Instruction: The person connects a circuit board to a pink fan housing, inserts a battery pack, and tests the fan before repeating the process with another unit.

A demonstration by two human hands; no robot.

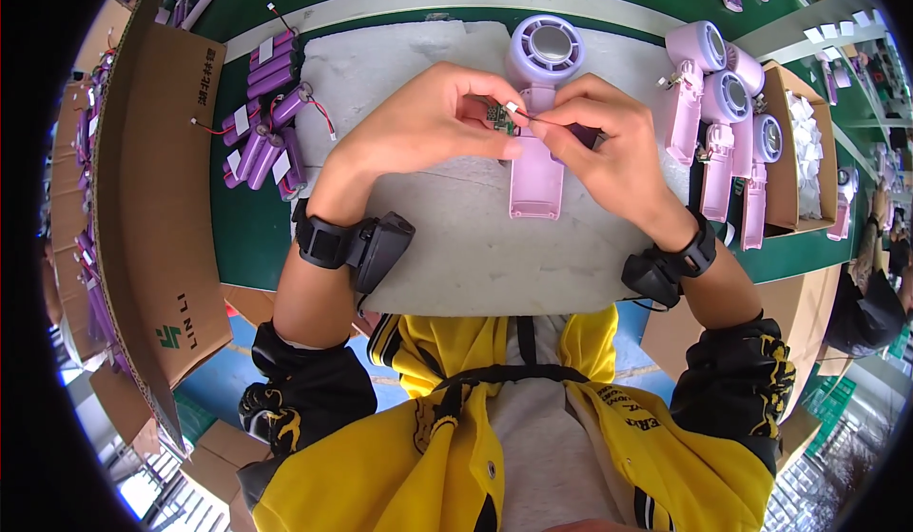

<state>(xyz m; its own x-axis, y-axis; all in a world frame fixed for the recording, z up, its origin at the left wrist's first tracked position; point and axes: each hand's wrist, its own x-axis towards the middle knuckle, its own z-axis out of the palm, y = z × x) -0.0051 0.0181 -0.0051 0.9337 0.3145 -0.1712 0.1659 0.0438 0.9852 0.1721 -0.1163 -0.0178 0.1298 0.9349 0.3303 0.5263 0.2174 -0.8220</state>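
Note:
A small green circuit board is pinched between the fingers and thumb of my left hand. Close by, the fingers of my right hand are closed on a thin wire with a small white plug, which meets the board's edge. Part of a dark purple battery shows under the right fingers; how it is held is hidden. Below both hands lies a lilac handheld fan, its round head pointing away from me and its pink handle shell opened up. My fingers cover the middle of it.
A pale foam mat covers the green table. At left are purple batteries with wires and a tall cardboard box. Several open fans lie at right, beside a carton of white pieces.

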